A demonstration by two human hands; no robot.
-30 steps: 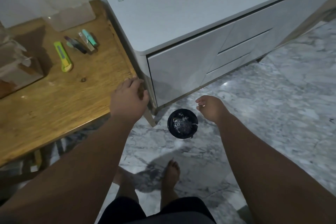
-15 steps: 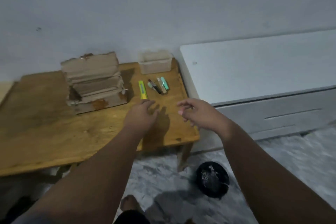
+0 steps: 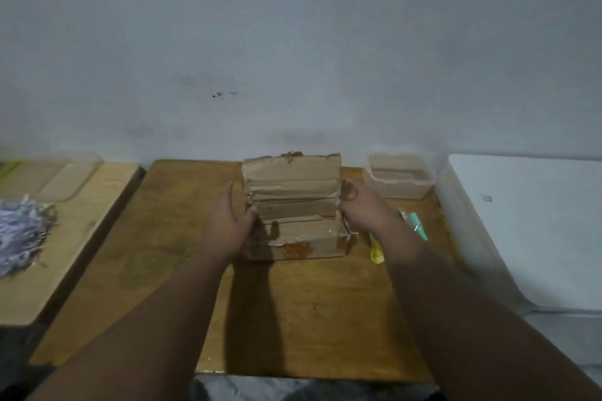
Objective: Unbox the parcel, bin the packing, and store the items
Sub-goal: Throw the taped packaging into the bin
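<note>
Parcel flanked by both hands at the back-middle of the wooden surface.
Left hand lies flat-fingered against its left side; right hand curls round its right edge. The worn, open-flapped cardboard looks light but crushable, so grip low on the side walls. Plastic tub and pens crowd the right; open room lies toward the front edge.

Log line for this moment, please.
left hand: presses left end of brown cardboard box | right hand: grips right end | box: on wooden table
</note>
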